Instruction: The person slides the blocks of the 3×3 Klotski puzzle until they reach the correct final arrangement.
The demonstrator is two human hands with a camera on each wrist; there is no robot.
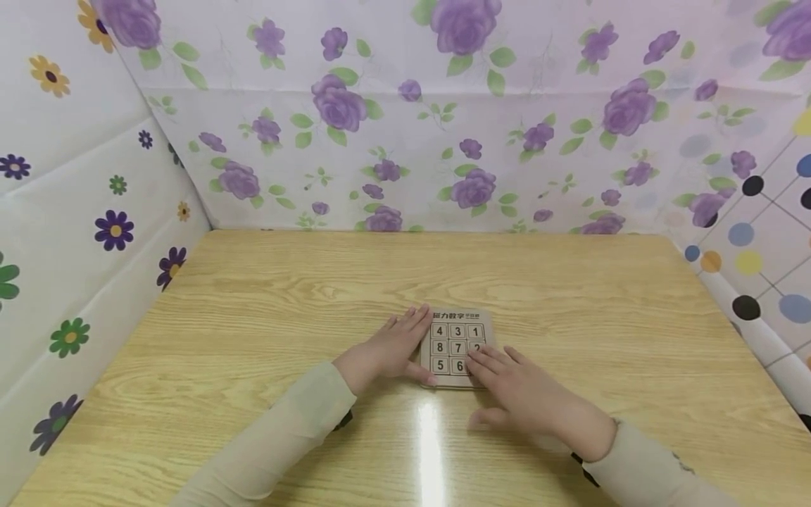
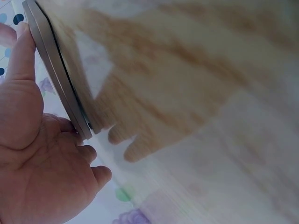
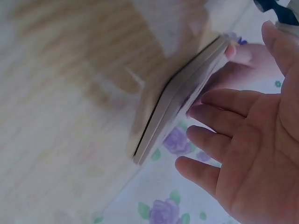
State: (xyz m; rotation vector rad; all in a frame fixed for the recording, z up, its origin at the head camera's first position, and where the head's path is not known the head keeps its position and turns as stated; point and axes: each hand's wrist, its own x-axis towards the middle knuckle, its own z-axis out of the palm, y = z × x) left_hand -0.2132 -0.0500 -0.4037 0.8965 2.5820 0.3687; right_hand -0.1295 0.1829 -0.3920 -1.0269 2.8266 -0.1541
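A square magnetic number sliding puzzle [image 1: 448, 380] lies flat on the wooden table, numbers facing up. Its rows show 4, 3, 1, then 8, 7, 2, then 5, 6; fingers cover the lower right cell. My left hand [image 1: 394, 350] holds the puzzle by its left side, thumb at the near left corner and fingertips by the upper left. In the left wrist view the thumb presses the board's edge [image 2: 56, 70]. Over the lower right part reach the extended fingers of my right hand [image 1: 522, 391], fingertips at the number tiles. Its thumb stays apart from the board.
The wooden table [image 1: 304, 282] reaches back to a wall cloth [image 1: 405, 162] with purple flowers. A flower-printed cloth [image 1: 82, 282] borders the left side, and a dotted cloth [image 1: 760, 267] the right. A bright light reflection lies on the table in front of the puzzle.
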